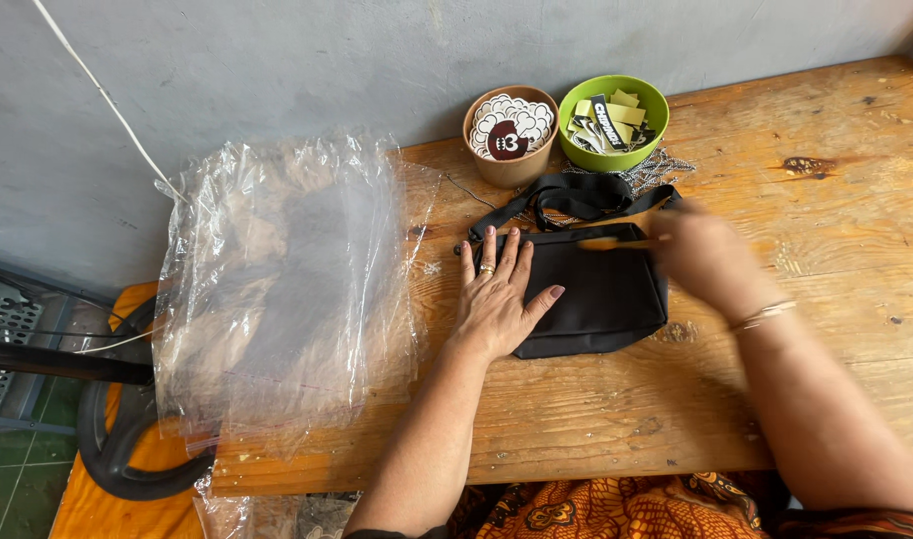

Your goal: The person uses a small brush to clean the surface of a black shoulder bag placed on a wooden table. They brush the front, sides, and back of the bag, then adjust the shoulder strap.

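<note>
A small black fabric bag point(616, 299) lies flat on the wooden table point(796, 250), its black strap point(576, 195) bunched behind it. My left hand point(498, 294) rests palm down on the bag's left end, fingers spread, a ring on one finger. My right hand point(706, 260) is blurred over the bag's upper right corner and pinches a thin yellowish strip point(616, 242) that lies across the bag's top edge. A bracelet sits on my right wrist.
A stack of clear plastic bags point(287, 289) covers the table's left end. At the back stand a brown paper cup point(510, 135) of round white stickers and a green bowl point(614, 122) of tags, with a metal chain point(656, 170) beside them. A grey wall runs behind.
</note>
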